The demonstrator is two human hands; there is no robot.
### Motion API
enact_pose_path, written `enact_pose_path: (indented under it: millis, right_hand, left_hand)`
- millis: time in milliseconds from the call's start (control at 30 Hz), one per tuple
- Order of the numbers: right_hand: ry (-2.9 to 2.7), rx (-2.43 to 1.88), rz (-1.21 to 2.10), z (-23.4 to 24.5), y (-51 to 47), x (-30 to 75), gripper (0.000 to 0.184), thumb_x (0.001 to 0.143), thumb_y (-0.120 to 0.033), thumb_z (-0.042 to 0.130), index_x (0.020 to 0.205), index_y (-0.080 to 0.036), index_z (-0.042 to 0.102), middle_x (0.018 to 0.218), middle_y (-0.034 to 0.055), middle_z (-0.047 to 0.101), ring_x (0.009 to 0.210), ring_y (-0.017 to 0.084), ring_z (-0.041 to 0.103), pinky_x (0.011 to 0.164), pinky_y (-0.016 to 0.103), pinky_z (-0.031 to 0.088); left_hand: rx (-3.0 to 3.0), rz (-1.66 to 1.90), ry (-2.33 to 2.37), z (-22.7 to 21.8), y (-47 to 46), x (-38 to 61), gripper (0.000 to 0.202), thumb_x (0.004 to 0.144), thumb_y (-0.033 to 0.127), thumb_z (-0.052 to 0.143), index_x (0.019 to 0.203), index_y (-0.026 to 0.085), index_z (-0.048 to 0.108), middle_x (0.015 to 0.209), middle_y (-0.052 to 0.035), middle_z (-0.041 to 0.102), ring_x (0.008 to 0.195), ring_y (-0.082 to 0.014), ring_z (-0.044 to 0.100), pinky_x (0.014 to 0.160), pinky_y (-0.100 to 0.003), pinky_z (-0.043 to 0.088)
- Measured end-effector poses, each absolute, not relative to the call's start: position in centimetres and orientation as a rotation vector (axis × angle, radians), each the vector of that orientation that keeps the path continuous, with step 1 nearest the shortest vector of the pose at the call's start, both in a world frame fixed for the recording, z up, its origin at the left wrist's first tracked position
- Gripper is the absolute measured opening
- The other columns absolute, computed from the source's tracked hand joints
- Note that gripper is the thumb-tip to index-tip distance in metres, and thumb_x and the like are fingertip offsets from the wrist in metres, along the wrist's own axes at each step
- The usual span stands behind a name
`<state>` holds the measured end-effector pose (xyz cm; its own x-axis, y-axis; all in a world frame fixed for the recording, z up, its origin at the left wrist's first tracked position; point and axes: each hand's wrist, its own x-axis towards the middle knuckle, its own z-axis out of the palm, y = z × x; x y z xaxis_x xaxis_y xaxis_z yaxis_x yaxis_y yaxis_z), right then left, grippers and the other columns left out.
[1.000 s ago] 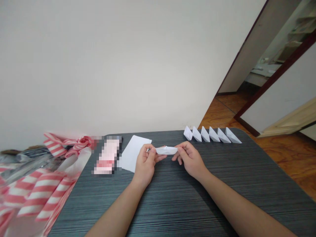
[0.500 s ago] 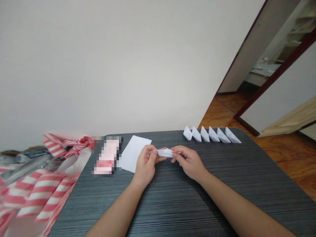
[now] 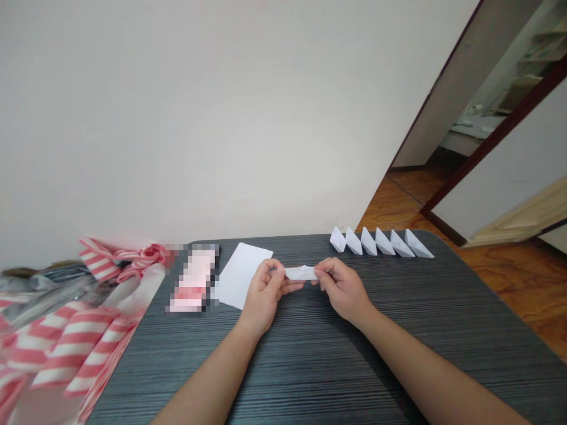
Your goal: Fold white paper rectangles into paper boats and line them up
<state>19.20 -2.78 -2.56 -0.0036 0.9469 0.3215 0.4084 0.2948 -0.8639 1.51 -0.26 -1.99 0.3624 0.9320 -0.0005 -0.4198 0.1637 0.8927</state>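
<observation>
The folded white paper strip (image 3: 301,273) is held over the desk (image 3: 354,366) centre, long axis parallel to the far edge. The left hand (image 3: 264,295) and right hand (image 3: 345,289), equally near, pinch its opposite ends narrowly. Six paper boats (image 3: 384,242) stand along the far edge; one white sheet (image 3: 241,274) lies left of the strip.

Six paper boats (image 3: 381,242), one folded paper piece (image 3: 301,273), one white paper sheet (image 3: 239,274), one left hand (image 3: 264,298), one right hand (image 3: 345,289).

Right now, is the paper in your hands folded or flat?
Folded: the white paper is a narrow strip between the left hand and right hand.
</observation>
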Motion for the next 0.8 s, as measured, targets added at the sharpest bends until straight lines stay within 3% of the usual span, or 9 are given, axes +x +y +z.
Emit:
enact_pose_path:
  millis: [167,433,533,633,700,800]
  right_hand:
    - [-1.673,-1.231,0.648,-2.2,-2.7,19.1,0.009,0.088,-0.019,0.048,0.083,-0.018,0.055,0.075,0.0029,0.059,0.069,0.015,0.056,0.065,0.027,0.043]
    - [-1.6,-1.252,0.786,-2.7,-2.8,18.8,0.01,0.088,-0.023,0.048,0.082,-0.018,0.054,0.07,0.0017,0.06,0.059,0.012,0.054,0.059,0.026,0.043]
    - [-1.45,-1.214,0.947,-3.2,-2.6,18.6,0.009,0.087,-0.026,0.049,0.092,-0.02,0.052,0.069,0.0004,0.059,0.055,0.012,0.054,0.052,0.025,0.043]
    - [-1.299,-1.105,1.123,-3.5,-2.4,18.5,0.03,0.082,-0.027,0.057,0.108,-0.022,0.044,0.076,0.0,0.06,0.057,0.013,0.056,0.043,0.021,0.039]
    - [-1.32,-1.12,1.225,-3.5,-2.4,18.6,0.029,0.079,-0.027,0.061,0.104,-0.02,0.047,0.069,-0.0012,0.059,0.05,0.011,0.052,0.04,0.02,0.036]
    - [-1.43,-1.199,1.246,-3.2,-2.4,18.8,0.014,0.08,-0.028,0.059,0.087,-0.016,0.057,0.06,-0.0014,0.058,0.044,0.008,0.045,0.04,0.019,0.034]
  left_hand:
    - [1.138,0.969,0.787,-1.9,-0.4,1.4,0.035,0.074,0.027,0.066,0.102,0.017,0.047,0.081,-0.0042,0.067,0.073,-0.0168,0.066,0.074,-0.033,0.052]
    - [1.195,0.917,0.922,-1.7,-0.3,1.5,0.02,0.075,0.029,0.064,0.083,0.013,0.055,0.076,-0.0056,0.069,0.069,-0.0155,0.065,0.07,-0.029,0.051]
    - [1.176,0.926,0.916,-1.9,-0.3,1.5,0.019,0.075,0.028,0.065,0.081,0.013,0.055,0.075,-0.0046,0.069,0.068,-0.0143,0.064,0.069,-0.028,0.051]
    - [1.173,0.934,0.907,-2.0,-0.2,1.4,0.018,0.075,0.027,0.065,0.081,0.014,0.055,0.072,-0.003,0.068,0.067,-0.0133,0.064,0.068,-0.025,0.05]
    - [1.177,0.934,0.894,-1.9,-0.2,1.4,0.018,0.075,0.027,0.065,0.083,0.014,0.055,0.07,-0.002,0.068,0.066,-0.0128,0.063,0.067,-0.024,0.049]
    - [1.194,0.916,0.892,-1.8,-0.3,1.4,0.019,0.074,0.027,0.065,0.084,0.015,0.055,0.069,-0.0016,0.068,0.066,-0.0128,0.063,0.066,-0.024,0.048]
